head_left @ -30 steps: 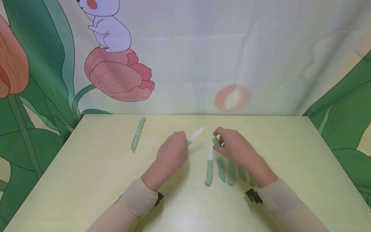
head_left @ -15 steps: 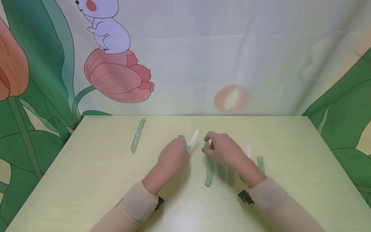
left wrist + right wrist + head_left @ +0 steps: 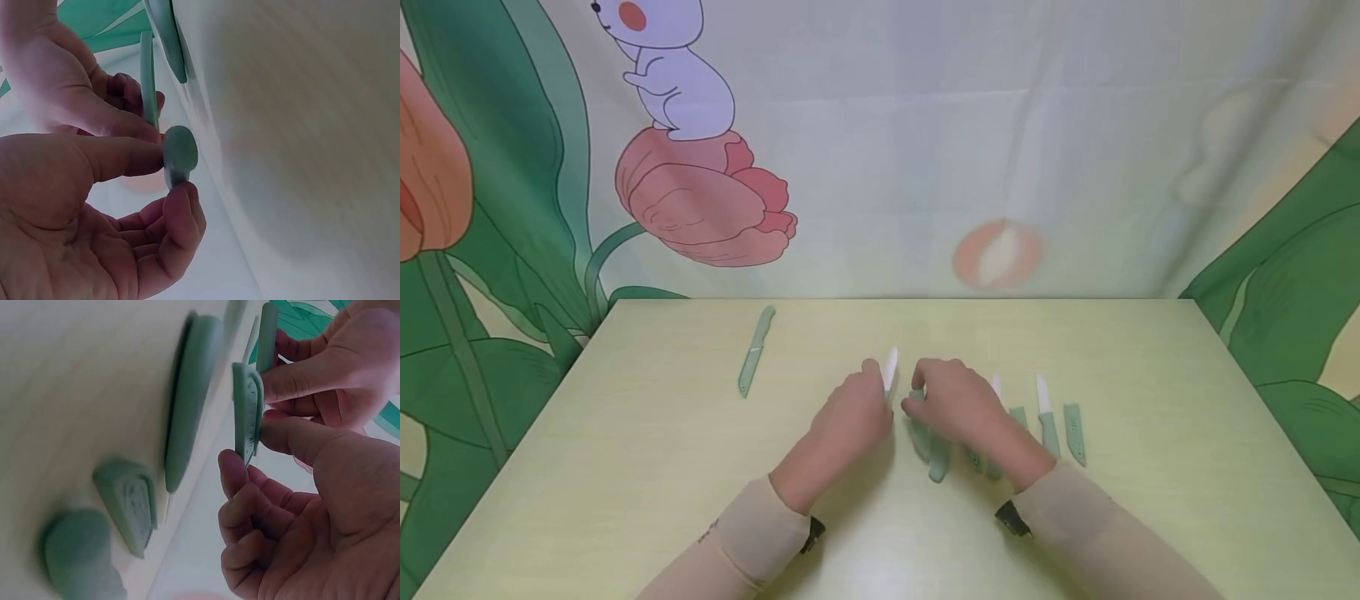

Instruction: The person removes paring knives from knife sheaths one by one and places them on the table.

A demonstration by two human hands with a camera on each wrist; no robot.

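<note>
My left hand (image 3: 852,408) pinches a small knife by its green handle (image 3: 180,149), and the white blade (image 3: 891,368) points away from me. Just to its right, my right hand (image 3: 953,402) holds a green knife sheath (image 3: 247,411) between thumb and fingertips. Knife and sheath are close together but apart in the head view. Beneath the right hand lies another green-handled knife (image 3: 937,462), its blade hidden by the hand. Farther right on the table are a bare knife (image 3: 1048,427) and a loose sheath (image 3: 1074,433).
At the back left of the pale table (image 3: 625,467) lies a knife in its sheath (image 3: 756,352). Another sheath (image 3: 1018,416) and a white blade tip (image 3: 996,383) show beside the right forearm. A printed curtain (image 3: 865,167) hangs behind the table's far edge.
My right hand has moved left and toward me with the sheath, uncovering the knife and sheath at right. The left hand's knife has turned more upright in the head view.
</note>
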